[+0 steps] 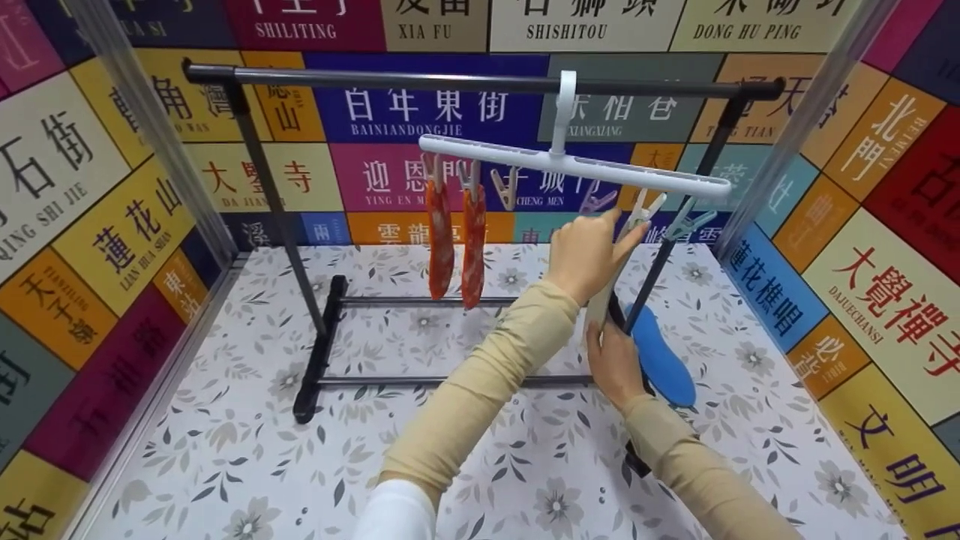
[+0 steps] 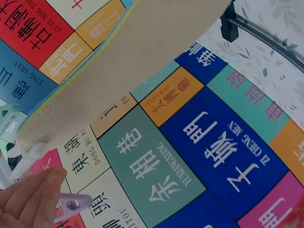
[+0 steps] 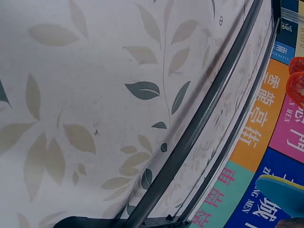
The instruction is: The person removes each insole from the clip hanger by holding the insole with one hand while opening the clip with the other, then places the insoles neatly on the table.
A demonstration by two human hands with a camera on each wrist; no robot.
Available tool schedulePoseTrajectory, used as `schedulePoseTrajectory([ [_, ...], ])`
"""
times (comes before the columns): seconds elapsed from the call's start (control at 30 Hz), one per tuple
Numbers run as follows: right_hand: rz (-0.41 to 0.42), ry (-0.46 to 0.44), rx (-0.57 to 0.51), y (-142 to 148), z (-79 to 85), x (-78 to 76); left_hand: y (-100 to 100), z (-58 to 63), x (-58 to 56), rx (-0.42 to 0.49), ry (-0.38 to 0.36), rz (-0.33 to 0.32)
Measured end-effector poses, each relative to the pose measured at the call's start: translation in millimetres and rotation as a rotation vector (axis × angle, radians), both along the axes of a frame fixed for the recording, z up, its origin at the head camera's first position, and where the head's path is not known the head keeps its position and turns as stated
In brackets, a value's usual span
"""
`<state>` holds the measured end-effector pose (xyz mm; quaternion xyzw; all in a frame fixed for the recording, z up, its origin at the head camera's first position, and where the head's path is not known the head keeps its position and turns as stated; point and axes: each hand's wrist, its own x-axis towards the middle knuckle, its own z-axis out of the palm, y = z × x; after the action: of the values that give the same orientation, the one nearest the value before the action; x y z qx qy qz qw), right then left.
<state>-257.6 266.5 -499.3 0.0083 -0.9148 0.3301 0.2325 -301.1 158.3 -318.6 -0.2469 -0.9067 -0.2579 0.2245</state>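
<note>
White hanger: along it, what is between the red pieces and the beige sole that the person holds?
In the head view, two clips hang there: a pale clip nearer the red pieces, and a purple clip nearer the beige sole.

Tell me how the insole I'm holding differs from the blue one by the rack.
The held insole shows a beige face with blue edging; the other insole shows a blue face. The held insole slants steeply under the hanger; the other insole sits lower, beside the rack leg. Both show blue.
</note>
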Motion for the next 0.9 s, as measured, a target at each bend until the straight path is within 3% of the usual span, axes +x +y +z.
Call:
schedulePoseTrajectory([
  [0.2,-0.015,-0.038,0.004,-5,-1.5,6.4,8,3.2,-3.9,0.05,-0.108,-0.032],
  [0.47,-0.022,-0.018,0.019,-7,-5.4,14.3,15,0.9,-10.1,0.1,-0.146,-0.011],
  [0.67,-0.012,0.0,-0.003,-5,-7.7,16.8,17,-1.9,-10.6,0.183,-0.098,-0.057],
  [0.9,0.019,0.019,-0.049,-4,-7.2,21.5,19,-0.5,-9.3,0.179,-0.028,-0.062],
])
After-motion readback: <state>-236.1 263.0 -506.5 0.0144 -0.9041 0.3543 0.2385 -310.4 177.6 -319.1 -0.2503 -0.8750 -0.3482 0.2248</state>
